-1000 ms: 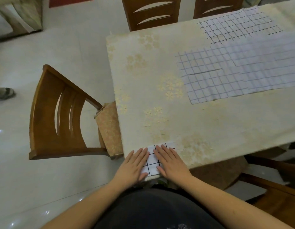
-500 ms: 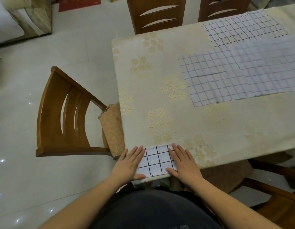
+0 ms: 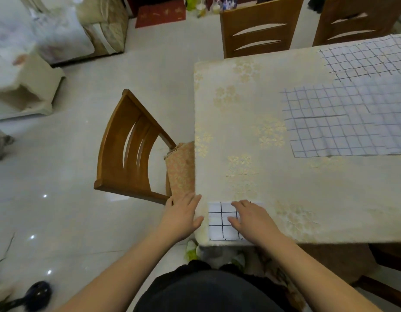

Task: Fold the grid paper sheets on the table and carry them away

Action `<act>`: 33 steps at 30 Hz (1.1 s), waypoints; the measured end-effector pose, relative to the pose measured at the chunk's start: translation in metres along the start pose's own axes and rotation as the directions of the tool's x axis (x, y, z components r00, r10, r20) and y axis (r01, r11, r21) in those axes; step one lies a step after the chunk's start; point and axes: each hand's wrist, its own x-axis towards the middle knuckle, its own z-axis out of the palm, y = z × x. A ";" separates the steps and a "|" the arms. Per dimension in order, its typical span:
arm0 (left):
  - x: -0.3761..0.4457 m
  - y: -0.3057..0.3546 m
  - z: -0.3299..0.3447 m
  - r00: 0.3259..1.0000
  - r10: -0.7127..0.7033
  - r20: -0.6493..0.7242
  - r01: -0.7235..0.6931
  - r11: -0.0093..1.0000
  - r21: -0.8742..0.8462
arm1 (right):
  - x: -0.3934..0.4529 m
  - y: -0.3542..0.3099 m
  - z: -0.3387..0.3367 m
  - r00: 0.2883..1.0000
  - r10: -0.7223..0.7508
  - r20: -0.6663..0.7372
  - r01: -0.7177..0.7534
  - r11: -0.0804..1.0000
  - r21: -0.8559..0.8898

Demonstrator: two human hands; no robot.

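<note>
1. White folded grid paper, small and ruled with black lines, lies flat at the table's near corner, about 6 o'clock.
2. Right hand rests on its right part, fingers straight and relaxed.
3. Left hand, fingers loose and holding nothing, sits at 9 o'clock of it, at the table edge.
4. Unfolded grid sheets overlap toward 2 o'clock, well apart.
5. Wooden chair stands at 10 o'clock.

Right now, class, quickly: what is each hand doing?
Left hand: open, flat at the table's corner, off the folded grid paper.
Right hand: open, fingers pressing flat on the folded grid paper.
</note>
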 end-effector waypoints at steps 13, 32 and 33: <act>-0.096 -0.085 0.009 0.980 -0.193 -0.054 0.186 0.977 -0.106 | 0.012 -0.140 0.014 0.979 -0.202 -0.024 0.199 0.974 -0.111; -0.260 -0.333 0.059 0.946 -0.315 -0.079 0.303 0.944 -0.132 | 0.042 -0.403 0.086 0.955 -0.295 0.042 0.295 0.917 -0.267; -0.261 -0.340 0.059 0.944 -0.320 -0.084 0.308 0.942 -0.130 | 0.047 -0.412 0.086 0.954 -0.296 0.044 0.297 0.916 -0.271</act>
